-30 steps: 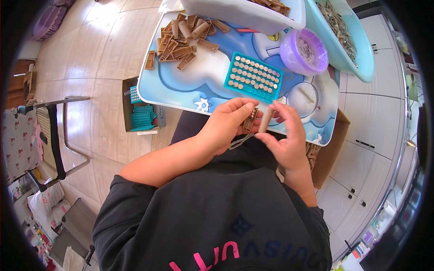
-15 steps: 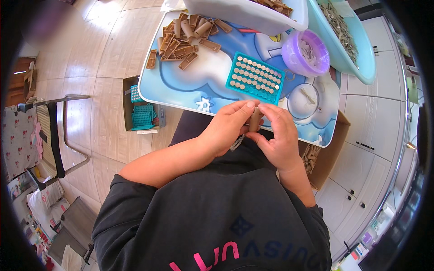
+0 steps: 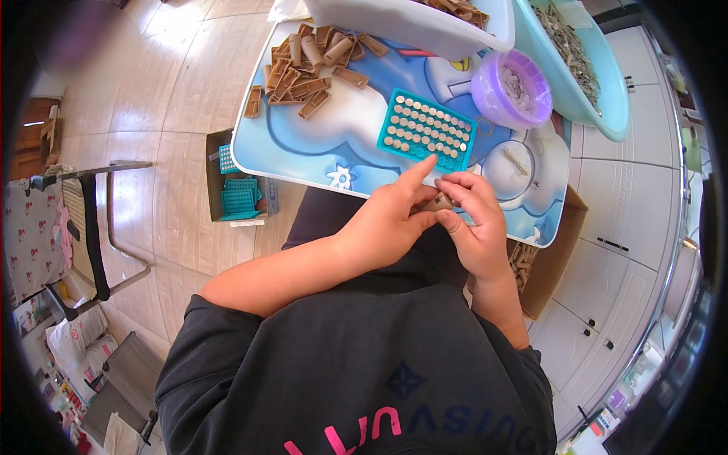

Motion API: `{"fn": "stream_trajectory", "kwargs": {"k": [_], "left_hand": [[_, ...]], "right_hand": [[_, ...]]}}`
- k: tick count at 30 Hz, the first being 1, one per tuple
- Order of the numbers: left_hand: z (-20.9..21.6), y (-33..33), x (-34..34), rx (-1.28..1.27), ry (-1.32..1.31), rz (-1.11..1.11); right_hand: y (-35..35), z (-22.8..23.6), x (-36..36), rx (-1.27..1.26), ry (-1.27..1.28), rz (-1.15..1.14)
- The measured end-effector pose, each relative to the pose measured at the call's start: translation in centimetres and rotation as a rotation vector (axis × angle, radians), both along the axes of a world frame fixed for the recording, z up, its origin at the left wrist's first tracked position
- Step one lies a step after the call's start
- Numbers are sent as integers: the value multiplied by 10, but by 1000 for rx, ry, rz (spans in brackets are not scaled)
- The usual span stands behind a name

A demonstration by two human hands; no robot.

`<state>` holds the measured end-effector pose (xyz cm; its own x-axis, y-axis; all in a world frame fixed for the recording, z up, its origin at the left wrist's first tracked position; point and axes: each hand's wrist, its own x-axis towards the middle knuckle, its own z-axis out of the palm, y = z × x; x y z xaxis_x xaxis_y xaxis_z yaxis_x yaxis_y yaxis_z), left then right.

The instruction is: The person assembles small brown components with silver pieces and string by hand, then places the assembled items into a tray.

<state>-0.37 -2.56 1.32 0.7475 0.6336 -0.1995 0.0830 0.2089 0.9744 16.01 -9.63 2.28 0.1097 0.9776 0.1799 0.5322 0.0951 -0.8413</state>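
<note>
Near the front edge of the table, both hands meet on a small brown plastic casing, now tilted and mostly covered by fingers. My left hand holds it between thumb and curled fingers, its index finger stretched forward to the near edge of the teal tray. From the other side my right hand grips it with thumb and fingertips. Just beyond my hands lies the teal tray, with rows of small round silvery pieces in it. At the table's far left is a heap of brown casings.
A purple tub stands right of the tray, near a white bin and a turquoise basin of metal parts. Below the table's right side is a cardboard box. Another box with teal trays sits on the floor, left.
The brown casing has turned from upright to tilted between my hands. My left index finger has stretched out toward the tray, and my right hand has dropped slightly.
</note>
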Motion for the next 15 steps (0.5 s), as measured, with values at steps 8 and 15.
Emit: {"fn": "stream_trajectory", "kwargs": {"k": [8,15], "left_hand": [[1,2,1,-38,-48,21],[3,0,0,230,18,71]], "right_hand": [[-8,-13,-2,-10,742,-108],[-6,-16,-11,89,847,-86]]}}
